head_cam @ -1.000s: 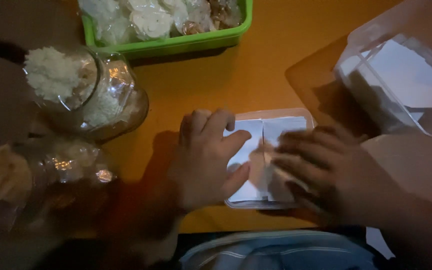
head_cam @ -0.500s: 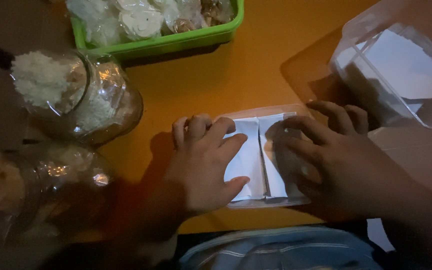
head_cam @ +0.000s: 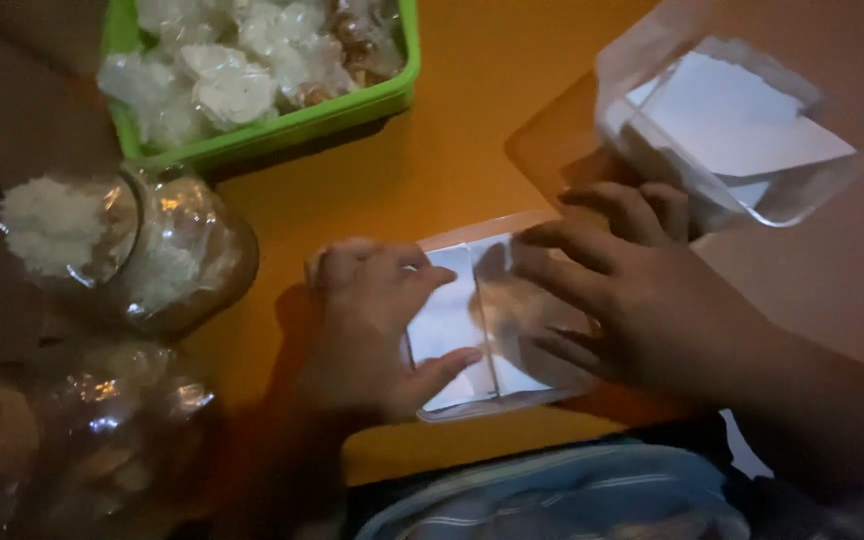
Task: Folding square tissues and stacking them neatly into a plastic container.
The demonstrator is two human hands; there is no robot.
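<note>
A small clear plastic tray (head_cam: 472, 405) lies on the orange table, lined with folded white paper (head_cam: 449, 322). My left hand (head_cam: 367, 330) grips the tray's left side, thumb and forefinger resting on the paper. My right hand (head_cam: 642, 290) lies flat over the right half of the paper, fingers spread and pressing down. Most of that half is hidden under the fingers.
A green tray (head_cam: 282, 125) of white wrapped pieces stands at the back. A glass jar (head_cam: 177, 255) with white contents and a second jar (head_cam: 82, 420) stand at the left. A clear box (head_cam: 722, 130) holding white paper sheets sits at the back right. A striped blue cloth (head_cam: 562, 500) lies below.
The view has shifted, so everything sits further left. My right hand has spread flat across the right half of the paper. My left hand keeps its hold on the tray's left side.
</note>
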